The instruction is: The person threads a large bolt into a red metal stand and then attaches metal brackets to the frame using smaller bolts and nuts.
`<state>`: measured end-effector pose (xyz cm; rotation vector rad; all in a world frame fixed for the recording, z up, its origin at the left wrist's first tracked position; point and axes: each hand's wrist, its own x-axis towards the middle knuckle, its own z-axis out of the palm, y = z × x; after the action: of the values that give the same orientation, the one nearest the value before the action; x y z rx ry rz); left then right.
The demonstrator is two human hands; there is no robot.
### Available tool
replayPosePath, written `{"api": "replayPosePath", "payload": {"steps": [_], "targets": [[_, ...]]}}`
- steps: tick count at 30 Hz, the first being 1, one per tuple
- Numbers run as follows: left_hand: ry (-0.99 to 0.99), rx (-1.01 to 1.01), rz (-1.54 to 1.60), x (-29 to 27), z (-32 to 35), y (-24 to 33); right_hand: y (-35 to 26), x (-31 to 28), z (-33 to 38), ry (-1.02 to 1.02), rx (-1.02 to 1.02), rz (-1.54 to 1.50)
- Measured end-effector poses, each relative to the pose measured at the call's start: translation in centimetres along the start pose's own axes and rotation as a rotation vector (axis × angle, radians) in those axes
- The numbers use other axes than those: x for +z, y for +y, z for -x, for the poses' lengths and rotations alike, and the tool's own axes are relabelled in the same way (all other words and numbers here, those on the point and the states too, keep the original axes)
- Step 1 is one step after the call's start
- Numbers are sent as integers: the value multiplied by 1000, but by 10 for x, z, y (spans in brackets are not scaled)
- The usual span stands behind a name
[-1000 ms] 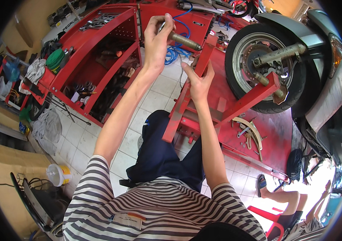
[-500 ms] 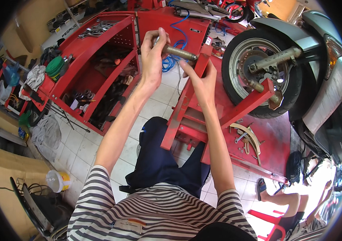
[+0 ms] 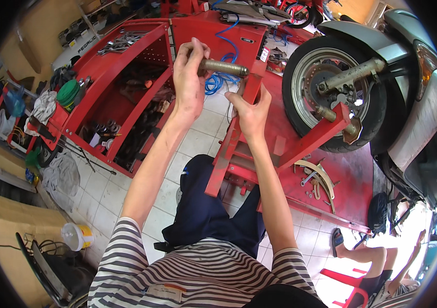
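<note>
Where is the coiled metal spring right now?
In the head view, the spring sits upper centre, gripped by the left hand, its free end meeting the red stand's post that the right hand holds.

The stand and tool cabinet are red; the spring is dull brown. The shirt is striped — white and dark — above navy shorts, beside a black tyre.

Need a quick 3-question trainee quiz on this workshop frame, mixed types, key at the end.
1. True or false: the left hand grips the ribbed metal cylinder.
2. What does the right hand hold? A) the red steel stand upright B) the coiled blue hose C) the black scooter tyre
3. Fill in: the floor beneath the person's dark shorts is white ____.

Key: 1 true; 2 A; 3 tile.
</note>
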<state>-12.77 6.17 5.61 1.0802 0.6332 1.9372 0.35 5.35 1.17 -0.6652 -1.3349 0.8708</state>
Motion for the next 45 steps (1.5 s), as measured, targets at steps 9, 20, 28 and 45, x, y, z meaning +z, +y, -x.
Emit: {"api": "replayPosePath", "payload": {"steps": [9,20,28,45], "targets": [[-97,3,-77,-6,0,1,-2,1,1,-2,-10,-20],[-178,101,-438,-11,-1,-5,-5,0,1,-8,0,-21],[-293,324,-463,-8,-16,2,-10,3,-2,-7,-71,-12],[-319,-250,-823,-45,-4,17,-35,15,-9,96,6,-62]]}}
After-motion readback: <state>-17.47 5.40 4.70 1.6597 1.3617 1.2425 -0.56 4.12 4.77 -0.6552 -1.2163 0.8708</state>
